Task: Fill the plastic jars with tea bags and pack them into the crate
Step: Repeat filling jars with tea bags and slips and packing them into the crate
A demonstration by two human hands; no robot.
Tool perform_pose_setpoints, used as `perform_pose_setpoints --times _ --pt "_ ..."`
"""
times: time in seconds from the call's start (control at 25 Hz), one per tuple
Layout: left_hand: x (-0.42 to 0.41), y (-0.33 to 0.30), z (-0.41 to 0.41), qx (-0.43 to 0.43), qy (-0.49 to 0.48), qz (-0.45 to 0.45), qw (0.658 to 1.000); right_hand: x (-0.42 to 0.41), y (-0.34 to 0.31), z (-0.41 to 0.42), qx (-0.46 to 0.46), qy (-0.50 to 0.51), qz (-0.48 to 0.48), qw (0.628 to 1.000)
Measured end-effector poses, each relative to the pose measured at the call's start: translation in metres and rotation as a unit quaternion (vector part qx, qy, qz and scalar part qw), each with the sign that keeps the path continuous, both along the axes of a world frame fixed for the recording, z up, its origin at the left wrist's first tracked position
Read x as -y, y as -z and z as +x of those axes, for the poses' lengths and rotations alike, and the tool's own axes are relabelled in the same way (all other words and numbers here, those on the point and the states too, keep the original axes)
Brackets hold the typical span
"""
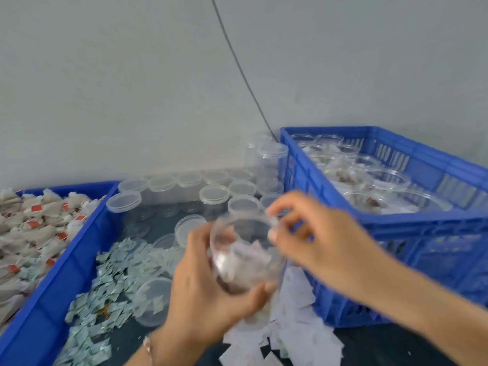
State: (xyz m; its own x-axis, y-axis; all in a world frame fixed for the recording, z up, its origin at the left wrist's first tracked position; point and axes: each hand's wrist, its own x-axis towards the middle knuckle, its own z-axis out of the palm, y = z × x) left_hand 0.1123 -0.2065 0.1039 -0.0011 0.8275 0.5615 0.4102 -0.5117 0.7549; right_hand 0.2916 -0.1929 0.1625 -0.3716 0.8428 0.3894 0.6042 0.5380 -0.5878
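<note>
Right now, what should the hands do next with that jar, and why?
Probably carry the jar right and set it in the blue crate. The left hand grips it, it already holds tea bags, and the right hand is at its open rim. The crate already holds other filled jars. The blur hides what the right fingers pinch.

No text, brand or number can be read anywhere. The tea bags (39, 228) in the left tray carry small red tags, and the pale green sachets (111, 276) show faint print, but both are too blurred to read
</note>
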Motion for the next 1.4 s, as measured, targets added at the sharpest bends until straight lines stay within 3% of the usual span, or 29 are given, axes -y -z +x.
perform_pose_setpoints --times 0.12,0.2,0.36,0.48,0.6,0.72,1.12,1.4 --pt "-0.029 -0.091 0.054 0.065 0.127 0.015 0.990 -0.006 -0.093 0.060 -0.001 -0.019 0.075 0.997" --pt "-0.060 -0.142 0.088 0.050 0.160 0.040 0.985 -0.014 -0.140 0.097 -0.006 -0.015 0.081 0.997" --pt "-0.114 -0.222 0.141 -0.120 0.115 0.124 0.978 -0.049 -0.196 0.159 0.010 0.102 0.114 0.988" --pt "-0.163 -0.254 0.181 -0.288 0.023 0.247 0.925 -0.094 -0.213 0.189 0.101 0.245 0.141 0.954" --pt "-0.215 -0.250 0.236 -0.415 0.023 0.236 0.878 -0.149 -0.203 0.205 0.249 0.326 0.204 0.889" --pt "-0.270 -0.219 0.282 -0.489 0.008 0.193 0.851 -0.208 -0.169 0.228 0.295 0.359 0.174 0.868" --pt "-0.402 -0.142 0.337 -0.622 -0.007 0.147 0.769 -0.357 -0.062 0.281 0.258 0.350 0.052 0.899" --pt "-0.440 -0.105 0.352 -0.679 0.078 -0.016 0.729 -0.397 -0.010 0.287 0.221 0.357 -0.047 0.906"
